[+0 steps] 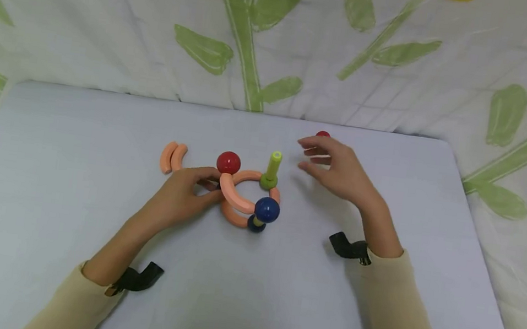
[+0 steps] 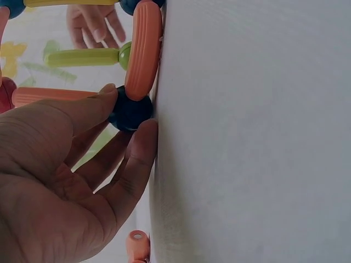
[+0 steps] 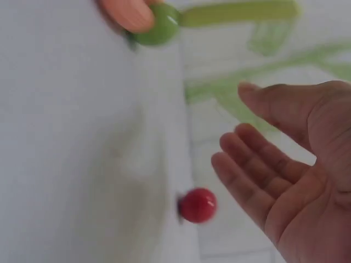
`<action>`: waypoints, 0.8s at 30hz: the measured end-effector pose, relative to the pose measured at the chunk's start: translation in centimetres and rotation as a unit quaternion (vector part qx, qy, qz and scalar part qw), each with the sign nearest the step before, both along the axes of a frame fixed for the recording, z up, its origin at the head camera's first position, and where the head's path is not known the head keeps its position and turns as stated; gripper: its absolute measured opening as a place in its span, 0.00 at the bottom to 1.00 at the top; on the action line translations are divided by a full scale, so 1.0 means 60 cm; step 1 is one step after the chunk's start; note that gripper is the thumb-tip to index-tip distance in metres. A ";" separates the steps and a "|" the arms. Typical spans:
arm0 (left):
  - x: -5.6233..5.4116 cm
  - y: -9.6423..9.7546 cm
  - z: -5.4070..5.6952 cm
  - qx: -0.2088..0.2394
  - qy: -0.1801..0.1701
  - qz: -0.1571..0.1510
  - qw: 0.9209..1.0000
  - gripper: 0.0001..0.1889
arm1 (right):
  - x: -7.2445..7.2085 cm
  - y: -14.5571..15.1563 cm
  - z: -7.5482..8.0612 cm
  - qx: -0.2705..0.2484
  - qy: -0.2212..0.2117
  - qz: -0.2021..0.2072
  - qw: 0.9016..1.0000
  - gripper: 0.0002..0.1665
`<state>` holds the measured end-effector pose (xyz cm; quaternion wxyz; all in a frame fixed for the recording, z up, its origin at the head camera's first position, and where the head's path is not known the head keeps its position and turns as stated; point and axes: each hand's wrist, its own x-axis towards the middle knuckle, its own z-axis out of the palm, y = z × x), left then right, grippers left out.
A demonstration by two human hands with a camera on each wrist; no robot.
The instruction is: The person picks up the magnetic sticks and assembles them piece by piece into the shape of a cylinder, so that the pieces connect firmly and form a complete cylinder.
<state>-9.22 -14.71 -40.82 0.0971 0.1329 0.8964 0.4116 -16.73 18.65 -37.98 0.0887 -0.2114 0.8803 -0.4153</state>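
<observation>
A toy frame of balls and rods stands mid-table, with a ring of curved orange rods [image 1: 235, 216] at its base. My left hand [image 1: 184, 196] holds its left side, thumb and fingers pinching a dark blue ball [image 2: 131, 112] low on the ring. Higher up, a curved orange rod [image 1: 236, 197] links a red ball [image 1: 228, 163] to a blue ball [image 1: 267, 210]. A yellow-green rod [image 1: 274, 163] rises from a green ball [image 1: 268, 182] on the far right of the ring. Holding nothing, my right hand [image 1: 339, 172] hovers right of the frame, fingers loosely spread.
A loose red ball [image 3: 198, 205] lies on the table near its back edge, partly behind my right hand in the head view. Two loose curved orange rods [image 1: 166, 157] lie side by side left of the frame. A white cloth with painted green leaves [image 1: 203, 51] hangs behind the table.
</observation>
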 end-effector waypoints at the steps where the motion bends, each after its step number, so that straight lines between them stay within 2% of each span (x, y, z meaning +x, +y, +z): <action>1: 0.000 0.000 0.001 -0.002 0.001 -0.001 1.000 0.15 | -0.007 0.007 0.007 -0.006 0.003 -0.016 1.000 0.26; 5: -0.001 0.001 0.002 -0.005 -0.004 -0.003 1.000 0.14 | -0.029 0.024 0.020 0.007 0.008 -0.085 0.996 0.26; 8: -0.002 0.001 0.001 -0.002 -0.005 -0.006 1.000 0.14 | -0.039 0.023 0.013 0.072 0.016 -0.132 0.989 0.26; 10: -0.002 0.001 0.000 -0.001 0.002 -0.003 1.000 0.14 | -0.044 0.017 0.004 0.118 0.024 -0.148 0.982 0.26; 12: 0.001 0.002 -0.003 0.000 0.005 0.001 1.000 0.14 | -0.047 0.011 -0.006 0.154 0.029 -0.153 0.976 0.26; 14: 0.006 0.002 -0.006 -0.001 0.003 0.006 1.000 0.14 | -0.050 0.006 -0.016 0.170 0.034 -0.148 0.974 0.26; 19: 0.019 0.002 -0.010 -0.004 0.000 0.019 1.000 0.14 | -0.057 -0.004 -0.034 0.172 0.035 -0.123 0.977 0.25; 24: 0.021 0.000 -0.009 -0.007 0.001 0.017 1.000 0.11 | -0.058 -0.007 -0.043 0.163 0.043 -0.122 0.978 0.24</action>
